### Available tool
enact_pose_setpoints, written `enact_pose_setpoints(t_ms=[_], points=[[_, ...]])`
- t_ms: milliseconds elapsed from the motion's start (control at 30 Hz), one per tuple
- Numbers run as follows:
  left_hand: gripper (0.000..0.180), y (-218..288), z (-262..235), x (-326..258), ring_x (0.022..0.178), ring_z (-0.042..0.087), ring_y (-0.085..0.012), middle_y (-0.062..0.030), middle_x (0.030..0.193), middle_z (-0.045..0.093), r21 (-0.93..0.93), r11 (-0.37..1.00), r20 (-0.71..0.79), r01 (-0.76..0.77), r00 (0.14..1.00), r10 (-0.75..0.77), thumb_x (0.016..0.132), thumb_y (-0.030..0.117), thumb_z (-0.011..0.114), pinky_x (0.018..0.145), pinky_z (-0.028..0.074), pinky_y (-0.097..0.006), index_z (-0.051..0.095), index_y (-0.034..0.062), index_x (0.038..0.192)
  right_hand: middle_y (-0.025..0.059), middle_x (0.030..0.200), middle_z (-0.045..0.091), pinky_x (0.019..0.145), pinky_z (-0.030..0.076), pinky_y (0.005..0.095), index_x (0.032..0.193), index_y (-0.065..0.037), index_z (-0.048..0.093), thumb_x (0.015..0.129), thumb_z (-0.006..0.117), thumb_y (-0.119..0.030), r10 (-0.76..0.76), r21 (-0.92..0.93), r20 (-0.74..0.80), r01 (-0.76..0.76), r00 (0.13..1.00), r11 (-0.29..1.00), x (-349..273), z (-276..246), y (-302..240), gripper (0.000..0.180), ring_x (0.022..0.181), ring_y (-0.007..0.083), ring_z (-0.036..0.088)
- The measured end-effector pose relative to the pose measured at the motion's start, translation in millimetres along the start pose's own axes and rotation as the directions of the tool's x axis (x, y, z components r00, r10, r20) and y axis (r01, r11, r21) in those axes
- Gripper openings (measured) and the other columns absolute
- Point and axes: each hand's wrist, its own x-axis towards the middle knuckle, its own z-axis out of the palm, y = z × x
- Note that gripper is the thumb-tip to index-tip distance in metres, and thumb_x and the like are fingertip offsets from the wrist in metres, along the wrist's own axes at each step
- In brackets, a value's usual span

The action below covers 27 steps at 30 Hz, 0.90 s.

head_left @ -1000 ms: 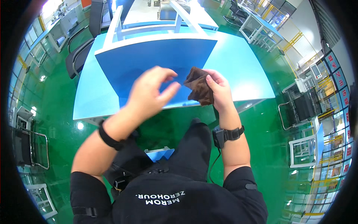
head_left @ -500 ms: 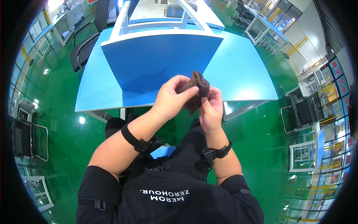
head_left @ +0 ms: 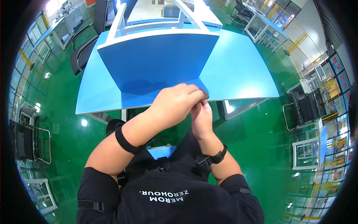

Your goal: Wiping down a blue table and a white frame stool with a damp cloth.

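My left hand (head_left: 177, 102) is closed, its back turned up, with the fingers bent over toward the right. Under and beside its fingertips shows a small dark edge of a folded brown cloth (head_left: 204, 94); most of the cloth is hidden. My right hand (head_left: 201, 118) meets the left one from below, its fingers pinched together at the same cloth and partly covered. Just beyond both hands, a blue-topped stool (head_left: 156, 59) with white legs lies on its side on the blue table (head_left: 242, 71), the flat top facing me.
Behind the stool stands a white desk (head_left: 147, 11) with a metallic box (head_left: 175, 8) on it. A black office chair (head_left: 84, 52) is at the table's left. Black chairs (head_left: 309, 108) and white-framed stools (head_left: 307, 153) stand farther off on the green floor (head_left: 253, 149).
Both hands have come lower and nearer to me. My left hand has turned over the cloth, which is now mostly covered. The stool stays in place.
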Motion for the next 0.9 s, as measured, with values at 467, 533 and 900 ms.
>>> enact_pose_setpoints(t_ms=[467,533,900], points=[[0.038,-133,-64,-90,0.120,0.053,-0.0253,-0.0119,0.129,0.057,-0.232,0.906,-0.873,0.354,0.334,-0.354,0.103,0.025,0.054,0.106,0.038,-0.038,0.054,-0.0001,0.132,0.0256,0.148,0.048,0.119,0.029,0.0448,0.152,0.006,0.040,0.104,0.052,-0.010,-0.817,-0.687,0.400,0.726,0.416,0.033,139,24,-37,0.052,0.139,0.0412,0.043],[0.050,-170,-60,-108,0.122,0.053,-0.0200,-0.0120,0.133,0.058,-0.631,0.736,-0.607,0.246,0.434,-0.666,0.111,0.038,0.039,0.106,0.038,-0.036,0.054,-0.0021,0.137,0.0279,0.149,0.048,0.118,0.031,0.0471,0.144,0.005,0.053,0.102,0.055,-0.009,-0.801,-0.695,0.452,0.718,0.393,-0.040,149,26,-41,0.044,0.137,0.0433,0.046],[0.068,-196,-60,-93,0.102,0.061,-0.0221,-0.0118,0.108,0.067,-0.422,0.830,-0.535,0.364,0.639,-0.552,0.111,0.054,0.028,0.094,0.047,-0.034,0.060,-0.0042,0.124,0.0182,0.134,0.059,0.110,0.036,0.0485,0.138,-0.002,0.060,0.092,0.064,-0.006,-0.780,-0.713,0.558,0.645,0.283,-0.276,172,21,-77,0.046,0.125,0.0395,0.052]])
